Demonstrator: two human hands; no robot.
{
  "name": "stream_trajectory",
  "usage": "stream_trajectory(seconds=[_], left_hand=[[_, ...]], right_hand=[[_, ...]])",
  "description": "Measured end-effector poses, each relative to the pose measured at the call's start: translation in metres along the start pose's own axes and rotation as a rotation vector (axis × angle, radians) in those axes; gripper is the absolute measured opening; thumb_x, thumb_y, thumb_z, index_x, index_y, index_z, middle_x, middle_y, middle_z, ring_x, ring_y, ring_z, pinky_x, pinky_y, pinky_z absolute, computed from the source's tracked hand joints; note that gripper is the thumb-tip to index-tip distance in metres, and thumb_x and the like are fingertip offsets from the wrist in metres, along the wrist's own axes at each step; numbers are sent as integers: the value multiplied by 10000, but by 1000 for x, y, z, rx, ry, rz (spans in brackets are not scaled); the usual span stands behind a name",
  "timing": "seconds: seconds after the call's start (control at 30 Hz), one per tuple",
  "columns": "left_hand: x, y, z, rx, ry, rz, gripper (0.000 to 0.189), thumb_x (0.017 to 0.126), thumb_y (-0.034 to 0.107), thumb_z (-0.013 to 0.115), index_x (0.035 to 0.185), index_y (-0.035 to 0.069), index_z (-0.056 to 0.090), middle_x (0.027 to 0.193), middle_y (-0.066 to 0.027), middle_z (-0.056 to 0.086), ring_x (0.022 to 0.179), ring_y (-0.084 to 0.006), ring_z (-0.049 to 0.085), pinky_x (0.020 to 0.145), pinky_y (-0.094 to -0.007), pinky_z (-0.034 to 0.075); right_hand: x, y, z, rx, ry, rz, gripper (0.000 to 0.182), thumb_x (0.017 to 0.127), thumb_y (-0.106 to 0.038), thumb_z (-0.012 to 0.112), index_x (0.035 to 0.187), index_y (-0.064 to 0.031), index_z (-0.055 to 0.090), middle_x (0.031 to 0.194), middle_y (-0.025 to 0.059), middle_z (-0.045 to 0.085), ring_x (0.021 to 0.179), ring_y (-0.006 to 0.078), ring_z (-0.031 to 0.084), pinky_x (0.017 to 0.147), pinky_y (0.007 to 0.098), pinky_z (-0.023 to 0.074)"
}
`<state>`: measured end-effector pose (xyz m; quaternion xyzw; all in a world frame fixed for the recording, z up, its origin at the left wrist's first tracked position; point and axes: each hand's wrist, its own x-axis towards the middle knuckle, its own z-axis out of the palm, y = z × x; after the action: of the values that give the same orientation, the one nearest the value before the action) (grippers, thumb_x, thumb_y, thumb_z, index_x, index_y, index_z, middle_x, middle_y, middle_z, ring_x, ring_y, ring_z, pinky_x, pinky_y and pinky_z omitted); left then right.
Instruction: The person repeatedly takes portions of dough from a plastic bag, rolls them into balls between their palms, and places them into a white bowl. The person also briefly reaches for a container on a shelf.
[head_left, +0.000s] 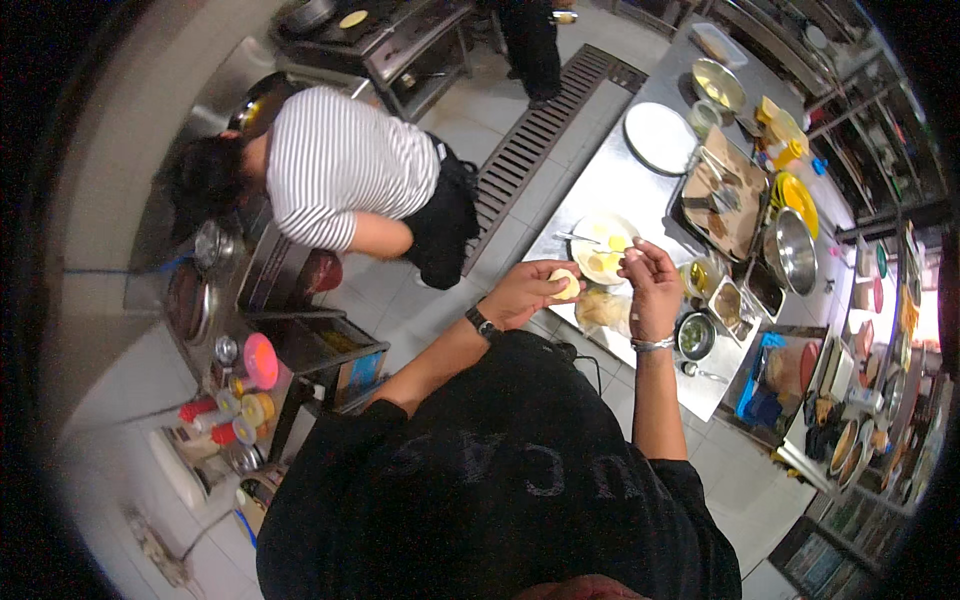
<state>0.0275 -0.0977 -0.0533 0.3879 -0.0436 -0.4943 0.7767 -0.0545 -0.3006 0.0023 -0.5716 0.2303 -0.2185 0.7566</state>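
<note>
My left hand (521, 289) grips a pale yellow, rounded piece of food (564, 285) between thumb and fingers, just off the near edge of the steel table. Above the table, my right hand (651, 281) has its fingertips pinched together around what looks like a thin utensil (613, 252), too small to name. Below those fingertips lies a white plate (596, 223) with yellow pieces of food (617, 243) on it. A metal piece of cutlery (576, 238) rests across the plate's left rim. Next to the plate is a clear plastic bag (602, 311), its contents blurred.
On the steel table (592, 184) stand a white round plate (661, 138), a paper-lined tray (721, 199), a steel bowl (791, 251) and a bowl of chopped greens (696, 336). A person in a striped shirt (352, 165) bends at the left. Another person's legs (531, 49) are beyond.
</note>
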Motion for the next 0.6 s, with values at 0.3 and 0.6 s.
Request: stream_trajectory(seconds=[0.3,0.6], left_hand=[[-38,-24,-24,-247,301,39,364,1002,32,606,1360,6,543,1354,-158,586,1216,-294,616,1072,-498,527],[-113,-67,-52,-355,499,168,344,1025,80,595,1341,-29,518,1292,-146,605,1147,-297,645,1055,-436,548]], right_hand=[[-7,-3,-12,10,-88,93,207,926,-47,741,1112,19,679,1026,113,732,900,168,706,787,300,580],[-14,23,5,-29,-257,175,192,920,-26,744,1105,10,705,1039,99,737,909,149,698,784,290,593]])
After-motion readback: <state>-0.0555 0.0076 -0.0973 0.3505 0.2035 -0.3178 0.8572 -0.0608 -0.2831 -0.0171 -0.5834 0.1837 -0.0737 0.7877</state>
